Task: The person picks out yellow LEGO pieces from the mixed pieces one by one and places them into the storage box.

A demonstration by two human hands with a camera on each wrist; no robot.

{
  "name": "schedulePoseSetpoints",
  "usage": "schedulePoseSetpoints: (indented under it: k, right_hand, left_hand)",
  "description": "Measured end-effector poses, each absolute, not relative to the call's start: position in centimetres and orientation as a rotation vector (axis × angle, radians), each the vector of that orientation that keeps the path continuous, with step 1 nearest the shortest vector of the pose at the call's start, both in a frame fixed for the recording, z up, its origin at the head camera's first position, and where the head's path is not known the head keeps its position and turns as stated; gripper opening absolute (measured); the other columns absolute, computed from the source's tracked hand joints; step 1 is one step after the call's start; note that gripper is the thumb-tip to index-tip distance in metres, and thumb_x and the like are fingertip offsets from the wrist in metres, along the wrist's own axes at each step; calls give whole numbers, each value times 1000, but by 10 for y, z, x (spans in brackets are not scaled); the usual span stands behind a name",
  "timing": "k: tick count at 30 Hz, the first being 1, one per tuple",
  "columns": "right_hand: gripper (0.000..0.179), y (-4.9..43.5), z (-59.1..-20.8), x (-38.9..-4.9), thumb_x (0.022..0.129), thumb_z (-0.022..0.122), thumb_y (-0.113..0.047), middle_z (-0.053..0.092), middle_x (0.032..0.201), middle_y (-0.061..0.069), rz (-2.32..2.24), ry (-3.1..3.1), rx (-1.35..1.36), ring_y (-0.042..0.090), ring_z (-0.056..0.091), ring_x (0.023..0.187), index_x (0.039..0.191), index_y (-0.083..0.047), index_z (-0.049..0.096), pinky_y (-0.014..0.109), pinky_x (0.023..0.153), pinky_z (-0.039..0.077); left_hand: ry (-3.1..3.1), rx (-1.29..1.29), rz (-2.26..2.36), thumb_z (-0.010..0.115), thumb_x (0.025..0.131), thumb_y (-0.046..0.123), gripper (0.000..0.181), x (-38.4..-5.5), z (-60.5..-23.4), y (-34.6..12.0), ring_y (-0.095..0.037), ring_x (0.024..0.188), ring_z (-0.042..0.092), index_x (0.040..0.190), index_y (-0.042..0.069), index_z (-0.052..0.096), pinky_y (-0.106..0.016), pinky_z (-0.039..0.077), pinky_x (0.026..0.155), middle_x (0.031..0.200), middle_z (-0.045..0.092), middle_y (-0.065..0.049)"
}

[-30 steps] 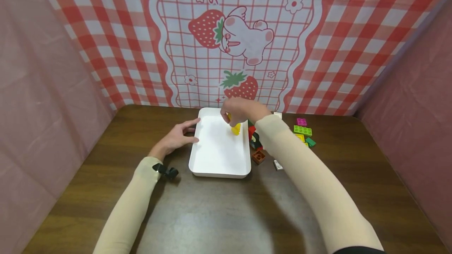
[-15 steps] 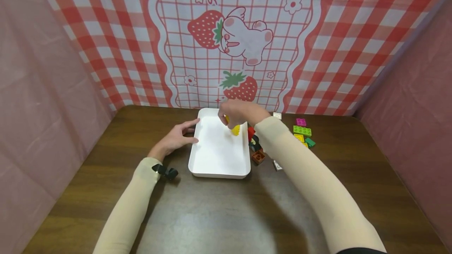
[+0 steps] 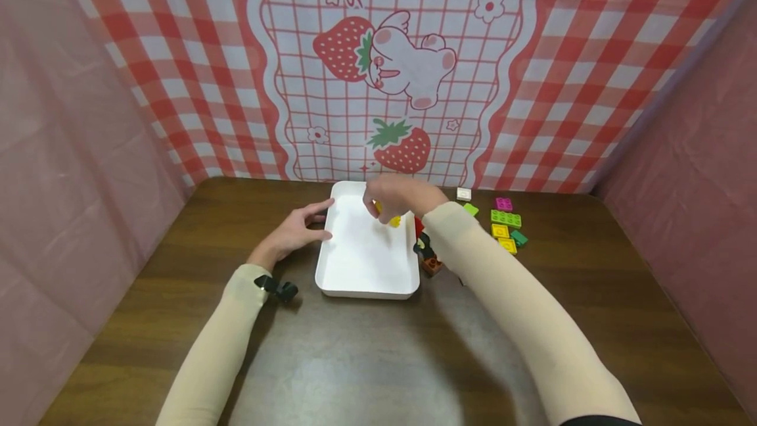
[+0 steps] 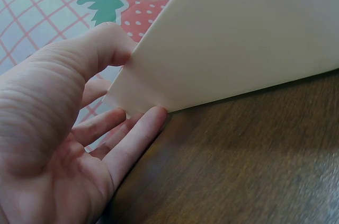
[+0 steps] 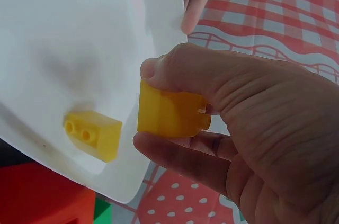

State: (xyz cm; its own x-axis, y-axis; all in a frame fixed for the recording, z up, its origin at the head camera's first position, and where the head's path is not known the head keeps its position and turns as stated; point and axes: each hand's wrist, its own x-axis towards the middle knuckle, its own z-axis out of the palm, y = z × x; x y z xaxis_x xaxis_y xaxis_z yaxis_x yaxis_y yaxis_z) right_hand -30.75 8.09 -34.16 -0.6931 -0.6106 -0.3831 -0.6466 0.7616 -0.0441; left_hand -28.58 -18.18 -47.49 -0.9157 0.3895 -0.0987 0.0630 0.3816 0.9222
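A white tray (image 3: 367, 261) lies on the table. My left hand (image 3: 296, 229) touches its left side with thumb and fingertips spread along the wall; the left wrist view shows the fingers (image 4: 139, 142) against it. Above the tray's far right part, my right hand (image 3: 393, 196) pinches a yellow toy building block (image 5: 169, 110) between thumb and fingers, with its studs toward the palm. Below it, a second yellow block (image 5: 95, 134) with studs on one face sits inside the tray near the corner; in the head view the right hand partly covers it.
Right of the tray lie a red block (image 5: 42, 195), a dark piece (image 3: 423, 246) and a brown block (image 3: 432, 265), partly behind the right arm. Farther right are yellow blocks (image 3: 500, 231), a lime block (image 3: 506, 218), a magenta block (image 3: 504, 204) and a white block (image 3: 464, 194).
My right hand has shifted slightly left and nearer to me over the tray, still holding the yellow block. A lime piece beyond the right forearm has come into view. The left hand stays put.
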Motion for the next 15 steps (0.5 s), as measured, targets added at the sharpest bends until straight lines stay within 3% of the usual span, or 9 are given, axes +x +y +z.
schedulePoseSetpoints:
  k: [9, 15]
  right_hand:
    - [14, 79, -352, -309, 101, 85, -13, 72, 125, 5, 73, 2548, -916, 24, 65, 108, 94, -19, 74, 36, 98, 63]
    - [16, 78, -362, -310, 101, 84, -11, 70, 120, 5, 36, 2522, -907, 22, 63, 103, 92, -18, 72, 35, 91, 59]
  left_hand:
    - [2339, 412, 1555, 80, 103, 9, 85, -288, -476, -183, -49, 163, 45, 177, 12, 38, -66, 45, 130, 183, 37, -22]
    - [2344, 407, 1539, 79, 103, 11, 85, -288, -476, -184, -49, 163, 44, 177, 14, 37, -65, 44, 131, 182, 37, -22]
